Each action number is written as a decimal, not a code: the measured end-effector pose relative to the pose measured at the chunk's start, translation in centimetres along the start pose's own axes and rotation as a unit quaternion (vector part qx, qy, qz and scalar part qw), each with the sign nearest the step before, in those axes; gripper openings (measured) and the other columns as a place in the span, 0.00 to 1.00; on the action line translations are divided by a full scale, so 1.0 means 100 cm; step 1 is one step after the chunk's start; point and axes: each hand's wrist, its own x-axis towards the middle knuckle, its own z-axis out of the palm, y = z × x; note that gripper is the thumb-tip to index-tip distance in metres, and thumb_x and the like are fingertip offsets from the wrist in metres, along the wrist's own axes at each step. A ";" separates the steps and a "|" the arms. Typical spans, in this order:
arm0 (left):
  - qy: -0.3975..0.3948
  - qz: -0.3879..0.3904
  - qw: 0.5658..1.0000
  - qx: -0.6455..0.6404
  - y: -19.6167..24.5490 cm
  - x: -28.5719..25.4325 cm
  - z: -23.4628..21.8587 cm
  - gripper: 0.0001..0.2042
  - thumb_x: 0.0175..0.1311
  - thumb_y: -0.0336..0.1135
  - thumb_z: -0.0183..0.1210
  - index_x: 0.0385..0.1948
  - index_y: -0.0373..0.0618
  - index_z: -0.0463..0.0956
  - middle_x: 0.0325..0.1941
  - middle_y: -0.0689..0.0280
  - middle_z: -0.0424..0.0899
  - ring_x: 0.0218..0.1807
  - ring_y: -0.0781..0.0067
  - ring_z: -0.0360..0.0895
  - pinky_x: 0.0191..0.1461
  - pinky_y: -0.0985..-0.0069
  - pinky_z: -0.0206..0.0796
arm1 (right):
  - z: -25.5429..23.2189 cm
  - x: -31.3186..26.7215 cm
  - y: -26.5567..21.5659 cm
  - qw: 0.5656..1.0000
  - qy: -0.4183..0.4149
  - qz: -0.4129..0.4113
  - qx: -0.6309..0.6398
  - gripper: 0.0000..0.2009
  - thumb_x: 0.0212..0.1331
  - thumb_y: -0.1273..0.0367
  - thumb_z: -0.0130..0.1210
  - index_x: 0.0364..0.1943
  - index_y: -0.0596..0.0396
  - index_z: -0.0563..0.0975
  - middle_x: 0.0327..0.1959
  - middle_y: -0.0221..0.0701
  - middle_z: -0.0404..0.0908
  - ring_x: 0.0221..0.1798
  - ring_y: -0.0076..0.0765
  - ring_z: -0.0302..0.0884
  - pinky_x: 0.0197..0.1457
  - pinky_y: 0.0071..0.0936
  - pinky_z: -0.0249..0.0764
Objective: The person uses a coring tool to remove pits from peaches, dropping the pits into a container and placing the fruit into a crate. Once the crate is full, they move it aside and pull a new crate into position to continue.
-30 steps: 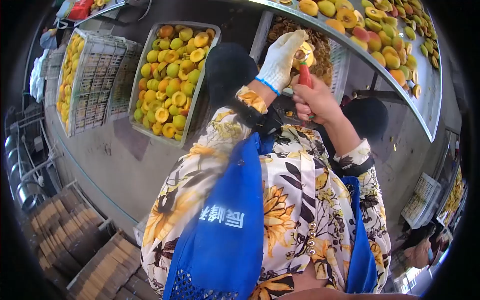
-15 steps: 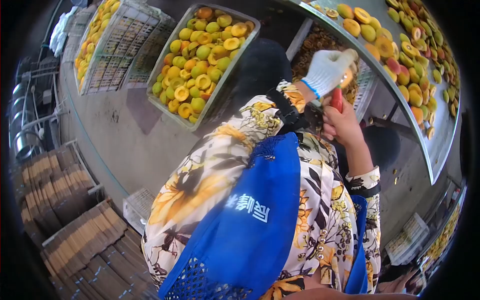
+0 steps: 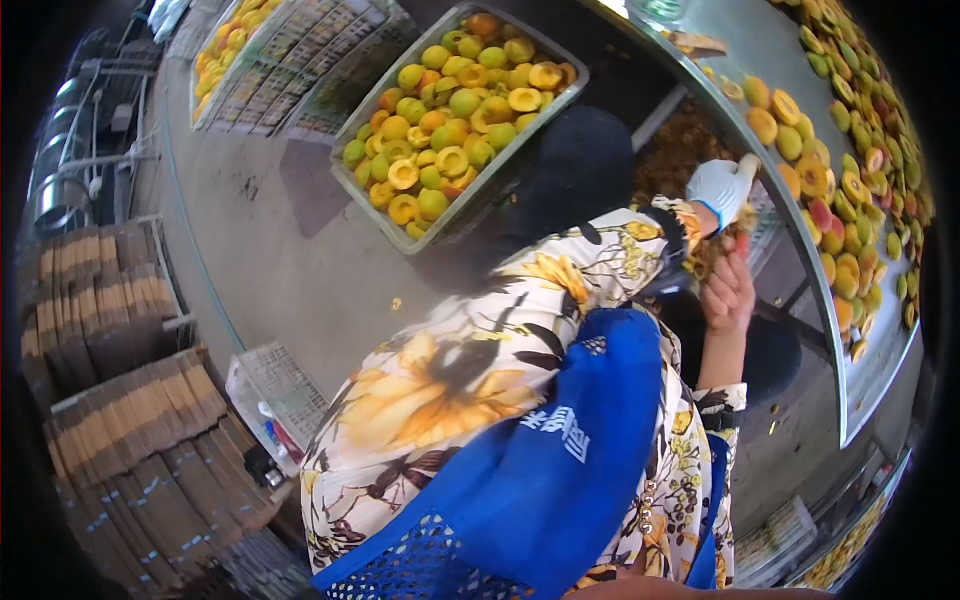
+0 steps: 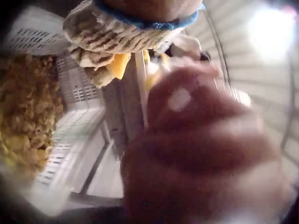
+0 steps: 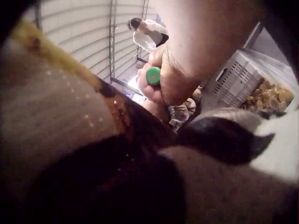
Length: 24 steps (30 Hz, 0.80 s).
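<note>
My left hand (image 3: 722, 190), in a white knit glove with a blue cuff, is beside the metal table's edge. The left wrist view shows its curled fingers around a yellow piece of peach (image 4: 119, 65). Just below it, my bare right hand (image 3: 728, 292) grips a red-handled tool (image 3: 741, 246) in its fist. A green end cap (image 5: 153, 75) sticks out of that fist in the right wrist view. The tool's working end is hidden. Beneath both hands is a white crate (image 4: 81, 88) filled with brown peach pits (image 4: 28, 102).
Halved and whole peaches (image 3: 845, 190) cover much of the metal table (image 3: 745, 55). A crate of cut peaches (image 3: 350, 195) stands on the floor to the left, with a stacked crate (image 3: 290, 60) beyond. Flattened cardboard (image 3: 150, 420) lies at lower left. Another person (image 5: 150, 33) is in the background.
The head view has swung, so crates and table slide across it. Both hands now appear further right and lower, close to the table edge. The peach is hidden in the head view now.
</note>
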 end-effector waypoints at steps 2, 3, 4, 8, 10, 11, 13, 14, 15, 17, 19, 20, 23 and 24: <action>0.026 -0.102 0.973 -0.204 0.000 0.012 -0.007 0.25 0.60 0.54 0.47 0.20 0.38 0.78 0.18 0.58 0.79 0.23 0.61 0.78 0.31 0.66 0.66 | 0.011 -0.005 -0.013 0.993 -0.114 -0.014 0.003 0.10 0.66 0.71 0.38 0.49 0.57 0.62 0.15 0.21 0.56 0.08 0.14 0.52 0.06 0.12 0.50; 0.031 -0.104 0.963 -0.245 0.006 0.014 -0.012 0.25 0.60 0.54 0.46 0.23 0.38 0.78 0.22 0.54 0.79 0.28 0.56 0.77 0.35 0.65 0.66 | 0.016 -0.009 -0.019 0.992 -0.113 -0.053 -0.025 0.11 0.66 0.72 0.39 0.50 0.58 0.61 0.15 0.22 0.57 0.08 0.14 0.53 0.05 0.12 0.49; 0.031 -0.105 0.953 -0.284 0.013 0.017 -0.020 0.25 0.60 0.54 0.45 0.26 0.37 0.77 0.25 0.50 0.79 0.32 0.51 0.77 0.39 0.65 0.66 | 0.013 -0.011 -0.026 0.993 -0.094 -0.060 -0.048 0.10 0.65 0.71 0.40 0.49 0.56 0.64 0.15 0.21 0.55 0.07 0.11 0.49 0.04 0.10 0.47; 0.034 -0.042 0.922 -0.383 0.032 0.021 -0.073 0.19 0.61 0.49 0.50 0.22 0.42 0.75 0.19 0.63 0.75 0.20 0.74 0.72 0.22 0.73 0.62 | -0.081 -0.004 -0.036 0.617 0.198 0.016 -0.762 0.19 0.59 0.60 0.51 0.49 0.59 0.67 0.26 0.38 0.75 0.25 0.40 0.74 0.28 0.33 0.71; 0.031 0.033 0.923 -0.383 0.038 0.014 -0.134 0.24 0.65 0.56 0.43 0.26 0.42 0.76 0.20 0.63 0.76 0.22 0.72 0.74 0.25 0.73 0.67 | -0.093 0.006 -0.025 0.316 0.259 -0.011 -0.913 0.23 0.55 0.57 0.54 0.49 0.60 0.68 0.34 0.46 0.78 0.37 0.52 0.76 0.41 0.40 0.72; 0.110 0.132 0.943 -0.284 0.027 0.021 -0.162 0.29 0.67 0.59 0.35 0.26 0.42 0.75 0.21 0.62 0.77 0.22 0.71 0.76 0.27 0.74 0.70 | -0.080 0.010 -0.018 0.374 0.290 0.009 -0.881 0.25 0.54 0.56 0.55 0.49 0.60 0.68 0.38 0.49 0.77 0.43 0.56 0.74 0.46 0.42 0.69; 0.092 0.102 0.930 -0.342 0.005 0.035 -0.227 0.23 0.68 0.52 0.39 0.35 0.40 0.73 0.29 0.58 0.80 0.29 0.68 0.80 0.32 0.73 0.75 | -0.064 0.015 -0.004 0.397 0.325 0.022 -0.858 0.24 0.54 0.55 0.55 0.48 0.57 0.69 0.41 0.51 0.77 0.46 0.58 0.74 0.49 0.42 0.69; 0.140 0.166 0.966 -0.143 -0.016 0.044 -0.253 0.14 0.65 0.41 0.45 0.37 0.39 0.73 0.34 0.58 0.80 0.33 0.68 0.79 0.35 0.73 0.75 | -0.065 0.014 0.000 0.401 0.315 0.021 -0.860 0.23 0.54 0.56 0.54 0.48 0.58 0.69 0.41 0.51 0.77 0.46 0.58 0.74 0.48 0.42 0.69; 0.214 0.211 0.952 0.058 -0.037 0.053 -0.280 0.08 0.62 0.31 0.52 0.38 0.39 0.73 0.39 0.57 0.79 0.37 0.67 0.79 0.38 0.74 0.75 | -0.071 0.016 0.001 0.406 0.304 0.022 -0.862 0.23 0.54 0.56 0.54 0.47 0.58 0.69 0.41 0.51 0.77 0.46 0.58 0.74 0.47 0.42 0.69; 0.201 0.125 0.970 0.061 -0.118 0.108 -0.331 0.11 0.57 0.27 0.55 0.42 0.38 0.73 0.40 0.57 0.79 0.41 0.68 0.78 0.42 0.74 0.73 | -0.076 0.021 0.004 0.421 0.279 0.040 -0.862 0.23 0.54 0.56 0.54 0.47 0.59 0.69 0.39 0.51 0.77 0.45 0.58 0.74 0.47 0.41 0.69; 0.170 0.031 0.975 -0.138 -0.163 0.153 -0.355 0.14 0.54 0.32 0.59 0.42 0.36 0.73 0.37 0.58 0.79 0.39 0.69 0.77 0.42 0.74 0.71 | -0.075 0.023 0.009 0.437 0.256 0.077 -0.859 0.23 0.54 0.55 0.55 0.47 0.58 0.70 0.38 0.51 0.77 0.43 0.57 0.74 0.46 0.41 0.70; 0.174 0.008 0.968 -0.183 -0.165 0.161 -0.357 0.16 0.52 0.36 0.61 0.40 0.36 0.73 0.35 0.58 0.79 0.37 0.69 0.77 0.41 0.73 0.71 | -0.075 0.024 0.011 0.444 0.248 0.069 -0.858 0.23 0.54 0.56 0.55 0.47 0.58 0.70 0.38 0.51 0.77 0.43 0.57 0.74 0.45 0.41 0.70; 0.260 0.016 0.965 0.022 -0.172 0.186 -0.359 0.20 0.51 0.40 0.63 0.41 0.35 0.74 0.32 0.60 0.80 0.33 0.72 0.76 0.36 0.73 0.70 | -0.065 0.025 0.025 0.452 0.236 0.048 -0.859 0.20 0.53 0.58 0.56 0.43 0.58 0.71 0.36 0.51 0.77 0.41 0.57 0.75 0.43 0.42 0.70; 0.294 0.035 0.944 0.147 -0.174 0.200 -0.356 0.20 0.51 0.40 0.63 0.42 0.34 0.74 0.31 0.60 0.80 0.32 0.72 0.76 0.35 0.74 0.69 | -0.061 0.030 0.023 0.452 0.243 0.076 -0.855 0.20 0.53 0.58 0.57 0.42 0.58 0.71 0.35 0.51 0.77 0.41 0.57 0.75 0.43 0.42 0.70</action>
